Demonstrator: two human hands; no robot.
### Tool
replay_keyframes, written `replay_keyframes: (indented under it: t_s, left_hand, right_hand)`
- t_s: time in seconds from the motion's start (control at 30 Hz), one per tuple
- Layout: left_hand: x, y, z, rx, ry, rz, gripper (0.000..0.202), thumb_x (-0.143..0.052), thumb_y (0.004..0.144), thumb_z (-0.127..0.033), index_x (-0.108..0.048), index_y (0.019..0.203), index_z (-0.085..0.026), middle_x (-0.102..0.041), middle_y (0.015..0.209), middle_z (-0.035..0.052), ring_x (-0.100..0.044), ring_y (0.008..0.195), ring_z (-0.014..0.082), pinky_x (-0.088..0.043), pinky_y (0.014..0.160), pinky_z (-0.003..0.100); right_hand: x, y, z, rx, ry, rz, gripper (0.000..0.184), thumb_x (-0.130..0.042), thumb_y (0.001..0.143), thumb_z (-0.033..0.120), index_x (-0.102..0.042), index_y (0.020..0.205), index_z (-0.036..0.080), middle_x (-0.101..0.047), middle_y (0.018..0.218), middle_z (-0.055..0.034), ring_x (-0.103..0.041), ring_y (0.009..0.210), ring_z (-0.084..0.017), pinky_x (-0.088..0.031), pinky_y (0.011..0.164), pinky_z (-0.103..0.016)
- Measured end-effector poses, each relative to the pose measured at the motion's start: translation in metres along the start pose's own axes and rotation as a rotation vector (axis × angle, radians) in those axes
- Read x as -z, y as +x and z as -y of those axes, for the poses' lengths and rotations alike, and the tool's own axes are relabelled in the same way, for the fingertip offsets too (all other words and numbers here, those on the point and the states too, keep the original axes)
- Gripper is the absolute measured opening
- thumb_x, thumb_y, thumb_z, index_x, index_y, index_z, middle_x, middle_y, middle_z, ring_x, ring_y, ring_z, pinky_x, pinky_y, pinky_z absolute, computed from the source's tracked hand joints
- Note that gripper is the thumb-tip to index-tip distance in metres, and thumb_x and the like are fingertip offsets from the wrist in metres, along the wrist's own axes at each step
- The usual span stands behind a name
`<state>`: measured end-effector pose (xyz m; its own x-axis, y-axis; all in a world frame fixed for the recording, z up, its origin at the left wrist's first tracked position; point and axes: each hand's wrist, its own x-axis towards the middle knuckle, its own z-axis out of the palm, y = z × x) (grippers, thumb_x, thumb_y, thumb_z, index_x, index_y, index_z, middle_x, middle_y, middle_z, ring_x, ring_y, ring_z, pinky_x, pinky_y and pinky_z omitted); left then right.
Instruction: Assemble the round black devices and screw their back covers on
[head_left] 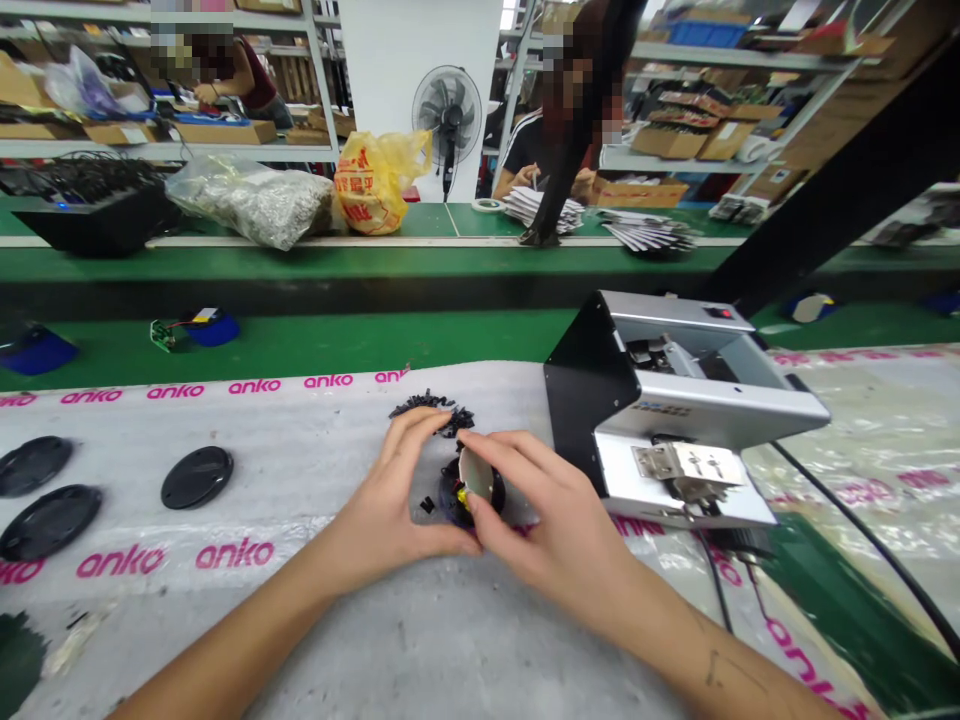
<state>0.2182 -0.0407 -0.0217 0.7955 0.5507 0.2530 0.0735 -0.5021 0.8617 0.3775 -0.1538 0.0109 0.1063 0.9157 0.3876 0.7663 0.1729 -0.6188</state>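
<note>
Between my two hands sits a small dark round housing with a pale disc tilted up at its opening. A bit of yellow and thin red wire show at its left side. My left hand curves around the housing from the left, thumb at the near side and fingers at the far side. From the right, my right hand pinches the pale disc between thumb and fingers. Just beyond my fingertips lies a pile of small black pieces, and a few loose ones lie beside the housing.
A silver and black bench machine stands to my right, its cable trailing nearer. Black round covers lie at left on the printed plastic sheet. Blue parts with wiring rest on the green belt. Two people are at work behind it.
</note>
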Motion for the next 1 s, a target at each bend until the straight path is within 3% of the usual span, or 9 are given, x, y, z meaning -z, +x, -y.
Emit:
replay_keyframes:
  t_s: [0.07, 0.17, 0.3, 0.43, 0.53, 0.7, 0.83, 0.9, 1.0]
  left_hand:
    - [-0.012, 0.000, 0.000, 0.065, -0.009, 0.004, 0.107, -0.090, 0.058, -0.039, -0.031, 0.148, -0.031, -0.034, 0.147, 0.0117, -0.034, 0.139, 0.0337, -0.034, 0.112, 0.050]
    - [-0.021, 0.002, 0.000, 0.129, -0.051, -0.014, 0.089, -0.084, 0.066, -0.029, -0.038, 0.143, -0.027, -0.047, 0.140, 0.0120, -0.047, 0.130, 0.0325, -0.039, 0.108, 0.048]
    - [-0.007, 0.006, 0.002, 0.187, -0.137, -0.023, 0.067, -0.083, 0.068, -0.021, -0.051, 0.127, -0.027, -0.063, 0.128, 0.0076, -0.059, 0.118, 0.0278, -0.042, 0.104, 0.044]
    - [0.008, 0.008, 0.006, 0.075, -0.093, -0.011, 0.037, -0.083, 0.070, -0.022, -0.064, 0.102, -0.024, -0.065, 0.129, 0.0081, -0.060, 0.120, 0.0267, -0.043, 0.104, 0.042]
    - [0.009, 0.006, 0.008, -0.004, -0.024, 0.005, 0.024, -0.080, 0.075, -0.027, -0.069, 0.095, -0.023, -0.065, 0.130, 0.0107, -0.061, 0.120, 0.0269, -0.046, 0.101, 0.041]
    - [0.000, -0.001, 0.008, -0.172, 0.165, -0.029, 0.030, -0.073, 0.082, -0.032, -0.071, 0.111, -0.027, -0.061, 0.134, 0.0123, -0.061, 0.118, 0.0278, -0.049, 0.099, 0.043]
    - [0.000, -0.005, 0.002, -0.258, 0.303, -0.065, 0.039, -0.074, 0.081, -0.032, -0.069, 0.120, -0.032, -0.058, 0.135, 0.0128, -0.057, 0.116, 0.0323, -0.046, 0.097, 0.049]
    - [0.001, -0.005, -0.002, -0.172, 0.239, -0.098, 0.031, -0.068, 0.086, -0.032, -0.070, 0.117, -0.033, -0.059, 0.130, 0.0104, -0.062, 0.101, 0.0262, -0.051, 0.088, 0.042]
    - [0.001, 0.001, -0.007, 0.157, -0.019, -0.227, 0.030, -0.052, 0.095, -0.034, -0.063, 0.124, -0.032, -0.061, 0.111, 0.0045, -0.061, 0.068, 0.0117, -0.052, 0.064, 0.027]
  right_hand:
    - [0.003, 0.002, 0.002, -0.038, 0.059, 0.029, 0.042, -0.058, 0.085, 0.013, -0.057, 0.126, 0.024, -0.063, 0.113, -0.0055, -0.062, 0.099, -0.018, -0.056, 0.086, -0.032]
    - [0.006, 0.004, 0.003, -0.075, 0.091, 0.041, 0.041, -0.059, 0.082, 0.012, -0.057, 0.121, 0.026, -0.065, 0.111, -0.0033, -0.064, 0.096, -0.017, -0.056, 0.084, -0.032]
    - [0.003, 0.002, 0.002, -0.142, 0.026, -0.006, 0.037, -0.061, 0.080, 0.015, -0.056, 0.115, 0.025, -0.067, 0.106, -0.0032, -0.065, 0.096, -0.020, -0.056, 0.085, -0.038]
    - [0.000, 0.002, 0.005, -0.194, 0.050, -0.002, 0.033, -0.061, 0.077, 0.015, -0.056, 0.108, 0.024, -0.066, 0.095, -0.0015, -0.065, 0.088, -0.019, -0.057, 0.081, -0.037]
    - [0.001, 0.005, 0.005, -0.264, 0.172, 0.009, 0.028, -0.060, 0.078, 0.017, -0.055, 0.104, 0.025, -0.064, 0.089, 0.0005, -0.065, 0.084, -0.017, -0.057, 0.077, -0.034]
    - [0.000, 0.006, -0.005, -0.364, 0.352, -0.038, 0.027, -0.060, 0.083, 0.025, -0.056, 0.109, 0.023, -0.067, 0.097, -0.0033, -0.067, 0.093, -0.020, -0.057, 0.083, -0.038]
    - [0.000, 0.006, -0.008, -0.382, 0.361, -0.025, 0.031, -0.059, 0.085, 0.024, -0.057, 0.116, 0.022, -0.068, 0.102, -0.0057, -0.066, 0.096, -0.020, -0.055, 0.089, -0.042]
    - [0.002, 0.006, -0.006, -0.384, 0.348, -0.003, 0.034, -0.058, 0.086, 0.024, -0.056, 0.119, 0.021, -0.068, 0.106, -0.0069, -0.066, 0.099, -0.021, -0.054, 0.090, -0.043]
    - [0.005, 0.005, -0.001, -0.389, 0.311, 0.045, 0.036, -0.057, 0.086, 0.023, -0.056, 0.122, 0.022, -0.067, 0.113, -0.0070, -0.064, 0.104, -0.021, -0.052, 0.093, -0.042]
